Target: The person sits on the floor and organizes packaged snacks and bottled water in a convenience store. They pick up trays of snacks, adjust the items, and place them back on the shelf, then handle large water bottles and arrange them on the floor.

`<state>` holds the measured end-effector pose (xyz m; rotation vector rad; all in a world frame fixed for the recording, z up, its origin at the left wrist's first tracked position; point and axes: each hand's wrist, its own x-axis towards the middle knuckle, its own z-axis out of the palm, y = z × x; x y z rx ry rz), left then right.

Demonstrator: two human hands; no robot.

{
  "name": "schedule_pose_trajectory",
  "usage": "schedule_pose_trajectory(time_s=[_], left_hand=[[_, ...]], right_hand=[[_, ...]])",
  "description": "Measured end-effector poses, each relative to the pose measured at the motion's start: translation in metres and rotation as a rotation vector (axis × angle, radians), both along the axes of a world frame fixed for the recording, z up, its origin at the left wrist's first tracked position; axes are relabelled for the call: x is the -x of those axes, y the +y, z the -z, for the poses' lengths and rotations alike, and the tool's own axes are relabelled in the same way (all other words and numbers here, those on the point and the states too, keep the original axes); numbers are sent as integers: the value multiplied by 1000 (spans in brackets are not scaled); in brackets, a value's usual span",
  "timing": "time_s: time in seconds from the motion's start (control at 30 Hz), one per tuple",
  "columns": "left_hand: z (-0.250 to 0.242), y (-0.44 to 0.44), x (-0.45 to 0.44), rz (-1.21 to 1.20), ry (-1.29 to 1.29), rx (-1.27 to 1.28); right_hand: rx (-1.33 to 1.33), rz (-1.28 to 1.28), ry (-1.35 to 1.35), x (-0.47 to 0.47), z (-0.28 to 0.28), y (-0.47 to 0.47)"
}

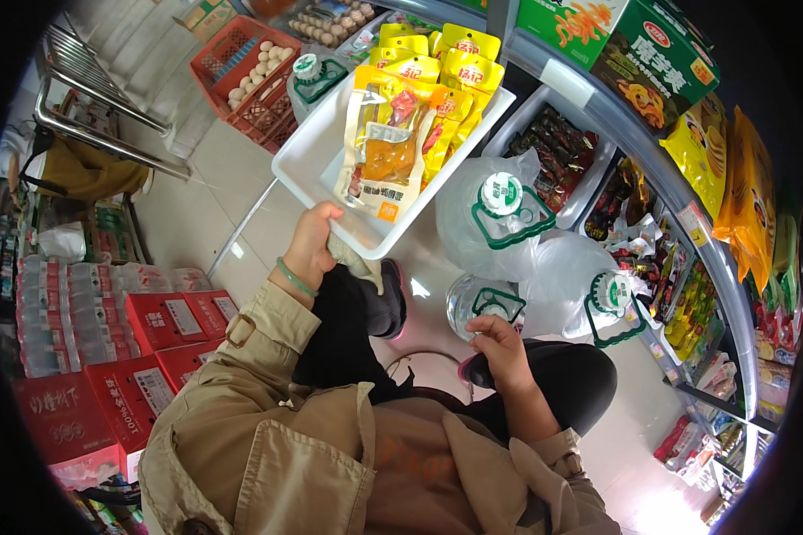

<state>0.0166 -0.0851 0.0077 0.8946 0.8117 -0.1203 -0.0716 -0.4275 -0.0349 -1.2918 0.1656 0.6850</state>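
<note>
My left hand point(313, 246) grips the near left corner of a white plastic bin point(311, 175), thumb over its rim. A pale cloth point(356, 262) hangs below that hand, partly hidden. Inside the bin are several yellow snack packets point(472, 70) and, on top, a clear-windowed vacuum-packed food pouch point(388, 150). My right hand point(505, 354) is lowered above my knee with loosely bent fingers and nothing visible in them. Just beyond its fingertips, in this view, is a clear water jug point(460, 311) with a green handle.
Two large bagged water jugs point(455, 221) point(555, 281) stand between me and the display shelf point(669, 180). Snack bins point(549, 154) line the shelf. An egg crate point(241, 87) stands far left, below a metal rail point(107, 144). Red cartons point(130, 394) and bottle packs point(73, 314) are stacked left.
</note>
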Motion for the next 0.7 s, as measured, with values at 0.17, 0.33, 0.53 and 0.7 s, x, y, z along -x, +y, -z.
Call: schedule_pose_trajectory(time_s=[0.17,0.33,0.53,0.7], left_hand=[[20,8,-2,-21,38,36],[32,12,-11,-46,55,66],[38,17,-39,-46,105,68],[46,41,-52,0,131,51]], right_hand=[[113,-139,49,-2,13,1],[353,-332,-234,-4,12,12],[465,-521,-373,-7,-5,20],[518,-628,-465,-11,-10,24]])
